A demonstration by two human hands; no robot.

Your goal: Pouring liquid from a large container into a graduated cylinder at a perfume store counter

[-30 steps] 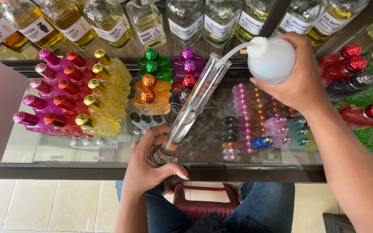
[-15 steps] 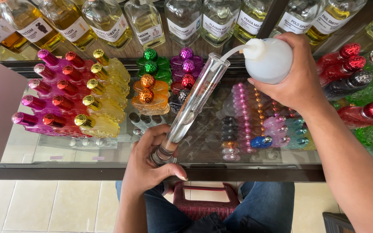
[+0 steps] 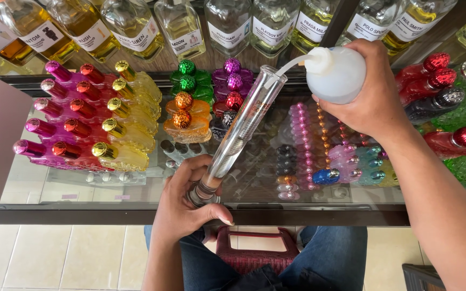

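The left hand (image 3: pixel 182 207) is closed around the lower end of a tall clear glass cylinder (image 3: pixel 241 132), with the thumb lying across near its metal base. The cylinder stands tilted, its open top leaning to the far right, above the near edge of a glass counter (image 3: pixel 39 191). The right hand (image 3: pixel 373 99) wraps its fingers around a white plastic squeeze bottle (image 3: pixel 336 74) at the far right. The bottle lies on its side, and its thin bent spout reaches left to the mouth of the cylinder. I cannot tell whether liquid is coming out.

Under the glass there are rows of small perfume bottles: pink and yellow ones (image 3: pixel 90 126) with shiny caps at the left, green, purple and orange ones (image 3: pixel 203 89) in the middle, red and green ones (image 3: pixel 449 108) at the right. At the far side a row of large clear bottles (image 3: pixel 227 24) with labels stands. Near the person's knees in blue jeans (image 3: pixel 324 258), a dark red stool (image 3: pixel 252 248) shows.
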